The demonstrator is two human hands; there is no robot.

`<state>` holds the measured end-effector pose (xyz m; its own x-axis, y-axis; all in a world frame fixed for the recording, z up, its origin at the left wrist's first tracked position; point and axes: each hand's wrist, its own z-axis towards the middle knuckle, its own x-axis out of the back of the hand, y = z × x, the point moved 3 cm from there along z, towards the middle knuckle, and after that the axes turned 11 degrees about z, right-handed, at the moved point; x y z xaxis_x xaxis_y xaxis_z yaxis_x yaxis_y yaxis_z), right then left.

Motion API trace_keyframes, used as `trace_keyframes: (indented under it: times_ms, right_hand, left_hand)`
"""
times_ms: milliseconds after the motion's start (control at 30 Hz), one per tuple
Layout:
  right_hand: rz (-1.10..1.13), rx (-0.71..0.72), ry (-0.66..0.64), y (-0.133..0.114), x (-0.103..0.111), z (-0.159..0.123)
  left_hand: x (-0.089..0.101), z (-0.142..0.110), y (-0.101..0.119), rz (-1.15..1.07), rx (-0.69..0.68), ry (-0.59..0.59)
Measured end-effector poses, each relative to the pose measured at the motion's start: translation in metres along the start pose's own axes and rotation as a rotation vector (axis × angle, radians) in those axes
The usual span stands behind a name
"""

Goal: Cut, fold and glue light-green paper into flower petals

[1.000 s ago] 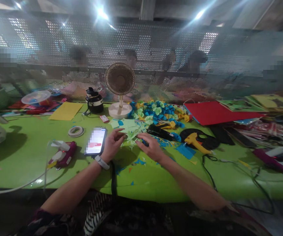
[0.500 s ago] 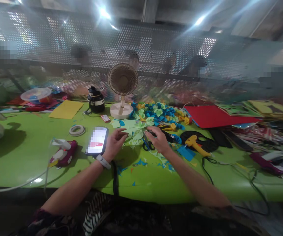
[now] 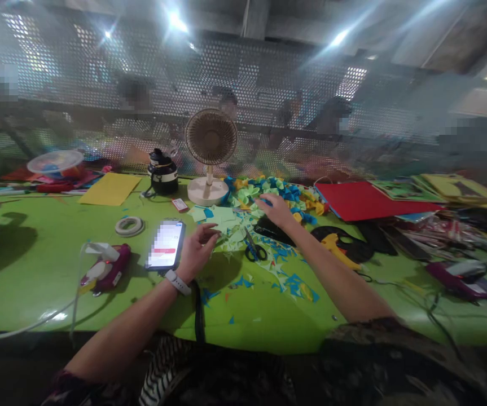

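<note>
My left hand (image 3: 196, 249) rests on the green table (image 3: 40, 265) beside a lit phone (image 3: 165, 245). Its fingers are curled and pinch a cut light green paper piece (image 3: 229, 232). My right hand (image 3: 275, 208) is stretched far forward over a pile of folded blue, green and yellow paper pieces (image 3: 277, 190). Its fingers are spread, and the fingertips touch a blue piece. Blue-handled scissors (image 3: 253, 248) lie free on the table between my hands, among paper scraps (image 3: 288, 276).
A small fan (image 3: 210, 152) and a black jar (image 3: 162, 172) stand behind the phone. A tape roll (image 3: 129, 225) and a pink glue gun (image 3: 106, 268) lie to the left. A yellow glue gun (image 3: 339, 248), red card (image 3: 370, 198) and cables lie to the right. People sit behind the perforated screen.
My right hand let go of the scissors, which now lie on the table, and reached forward to the paper pile. My left hand stayed by the phone.
</note>
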<state>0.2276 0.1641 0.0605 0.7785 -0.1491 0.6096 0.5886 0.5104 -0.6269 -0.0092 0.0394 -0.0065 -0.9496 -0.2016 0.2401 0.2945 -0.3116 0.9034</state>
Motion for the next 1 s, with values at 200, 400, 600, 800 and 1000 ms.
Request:
trace_keyframes:
  times_ms: [200,400,600,800,1000]
  right_hand:
    - [-0.119,-0.113,-0.006,0.022,-0.006,0.021]
    - [-0.234,-0.232,-0.130,0.037,-0.007,0.035]
    - [-0.334,0.012,-0.183,-0.002,-0.032,0.013]
    - [-0.307,0.107,-0.518,-0.044,-0.080,-0.018]
    - [-0.345,0.004,-0.524,-0.041,-0.099,0.000]
  left_hand:
    - [-0.002,-0.002,0.002,0.053,-0.017,-0.004]
    - [0.000,-0.002,0.005,0.014,0.005,0.025]
    - [0.009,0.004,0.012,-0.185,0.014,0.163]
    - [0.020,0.010,0.021,-0.295,0.007,0.310]
    - [0.022,0.011,0.022,-0.292,-0.006,0.310]
